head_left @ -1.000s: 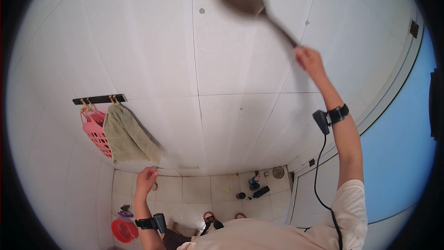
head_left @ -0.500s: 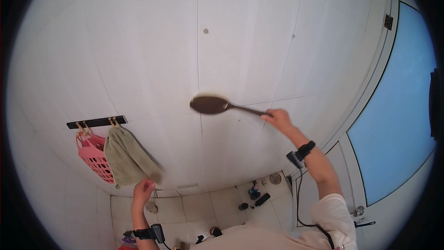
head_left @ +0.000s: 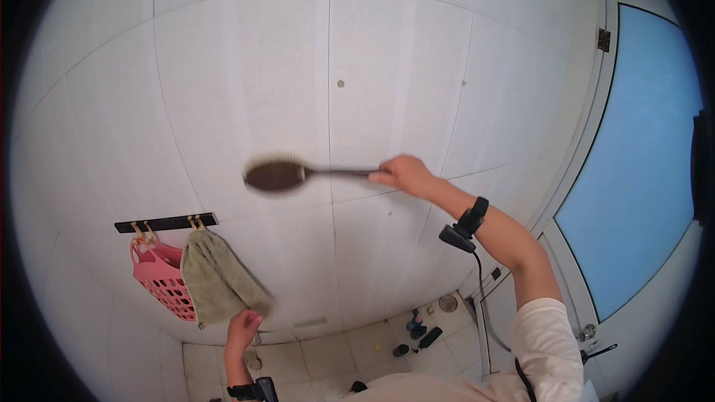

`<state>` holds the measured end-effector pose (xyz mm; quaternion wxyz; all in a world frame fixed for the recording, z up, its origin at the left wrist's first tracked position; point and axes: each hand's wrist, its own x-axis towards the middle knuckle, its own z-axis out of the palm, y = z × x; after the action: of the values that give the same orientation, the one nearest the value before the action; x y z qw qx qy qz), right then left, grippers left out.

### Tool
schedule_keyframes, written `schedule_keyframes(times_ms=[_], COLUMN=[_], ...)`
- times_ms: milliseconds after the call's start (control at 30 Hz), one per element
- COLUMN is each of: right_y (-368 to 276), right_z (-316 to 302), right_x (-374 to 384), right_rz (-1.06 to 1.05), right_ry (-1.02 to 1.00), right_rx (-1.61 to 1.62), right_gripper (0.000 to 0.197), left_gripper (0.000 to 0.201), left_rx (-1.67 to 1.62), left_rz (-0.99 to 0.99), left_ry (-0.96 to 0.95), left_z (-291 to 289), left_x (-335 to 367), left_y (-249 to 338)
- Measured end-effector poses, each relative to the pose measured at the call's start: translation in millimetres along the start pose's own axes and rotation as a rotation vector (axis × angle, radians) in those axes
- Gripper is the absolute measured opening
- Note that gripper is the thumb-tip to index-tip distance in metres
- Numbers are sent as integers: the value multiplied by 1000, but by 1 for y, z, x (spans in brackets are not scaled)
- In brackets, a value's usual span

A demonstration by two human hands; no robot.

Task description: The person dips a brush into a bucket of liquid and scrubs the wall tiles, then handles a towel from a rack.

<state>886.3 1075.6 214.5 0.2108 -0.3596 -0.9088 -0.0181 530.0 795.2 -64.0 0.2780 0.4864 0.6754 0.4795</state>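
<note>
My right hand (head_left: 408,175) is closed round the handle of a dark brown oval hairbrush (head_left: 275,176). The brush is held out level in front of the white wall, its head pointing left and its pale bristles upward; motion blurs it a little. Lower left, my left hand (head_left: 243,327) has its fingers pinched together by the lower corner of a green towel (head_left: 216,275). Whether it grips the towel or some small thing is hidden. The towel hangs from a black hook rail (head_left: 165,222) beside a pink perforated basket (head_left: 165,283).
A white-framed door with a blue panel (head_left: 633,156) stands at the right, with a round knob (head_left: 588,333). Dark bottles (head_left: 428,338) and a round drain (head_left: 447,303) are on the tiled floor below. Black bands with small devices and cables sit on both my wrists.
My right hand has carried the hairbrush to the left and turned it more level. The view has shifted, so the rail, towel and floor appear lower; my left hand stays near the towel corner.
</note>
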Motion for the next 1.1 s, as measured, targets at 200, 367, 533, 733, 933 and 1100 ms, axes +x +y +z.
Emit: schedule_keyframes(times_ms=[200, 367, 533, 733, 933, 1100], right_y=[71, 34, 7, -50, 114, 199], right_z=[-82, -218, -158, -162, -285, -328], right_x=[18, 60, 131, 121, 90, 33], right_rz=[201, 326, -140, -105, 389, 336], right_ry=[416, 656, 221, 273, 817, 820], right_rx=[532, 1009, 271, 10, 950, 1399], right_gripper=[53, 53, 57, 60, 59, 54], left_gripper=[19, 20, 20, 24, 30, 33], left_rx=[118, 142, 114, 307, 318, 395], left_rz=[3, -50, -7, 83, -10, 9], left_ry=[47, 86, 34, 5, -7, 33], left_z=[-18, -24, -2, 15, 10, 27], left_x=[-7, -19, 14, 21, -5, 12], left_y=[-21, -19, -20, -10, -13, -23])
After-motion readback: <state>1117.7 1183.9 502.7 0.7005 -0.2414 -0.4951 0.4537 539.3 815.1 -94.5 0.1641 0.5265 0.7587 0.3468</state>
